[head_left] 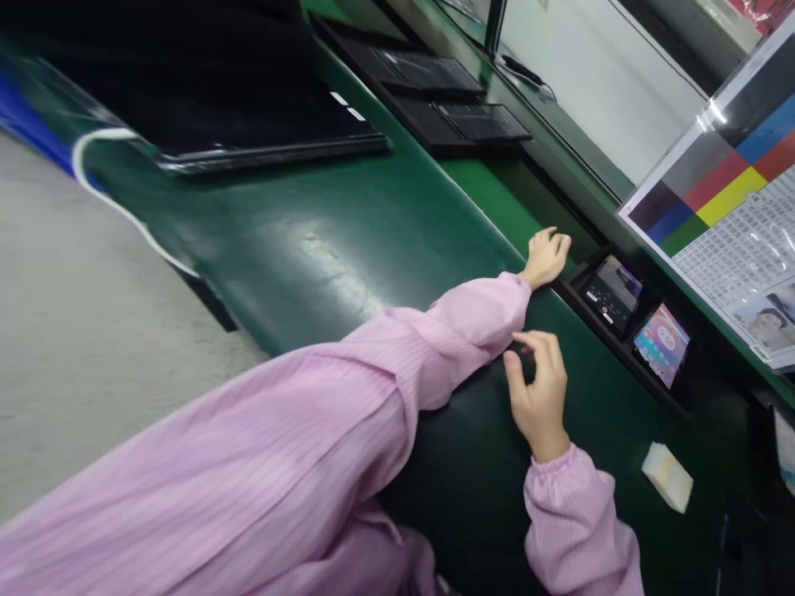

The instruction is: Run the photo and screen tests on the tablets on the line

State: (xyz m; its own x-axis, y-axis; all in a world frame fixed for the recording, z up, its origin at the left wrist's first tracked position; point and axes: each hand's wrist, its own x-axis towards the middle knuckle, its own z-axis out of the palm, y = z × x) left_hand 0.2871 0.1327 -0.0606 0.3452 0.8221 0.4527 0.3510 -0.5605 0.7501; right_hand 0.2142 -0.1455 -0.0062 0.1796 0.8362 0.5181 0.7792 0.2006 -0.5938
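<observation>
My left hand point(545, 258) reaches over the green work surface point(397, 215), just left of a black tray point(593, 319). Its fingers are loosely bent and apart, with nothing seen in them. Two phones with lit screens lie in that tray: one phone point(614, 291) shows a dark screen with small icons, the other phone point(662, 343) a colourful home screen with a clock. Nearer to me, my right hand point(542, 397) hovers by my left forearm. A gap shows between its thumb and curved fingers, and it holds nothing. Pink sleeves cover both arms.
A white and yellowish block point(667, 478) lies right of my right hand. Large black flat panels point(248, 116) are stacked at the upper left. Another black tray point(422, 108) holds dark, flat devices. A colour chart sheet point(714, 190) leans at the right. A white cord point(133, 219) hangs over the left edge.
</observation>
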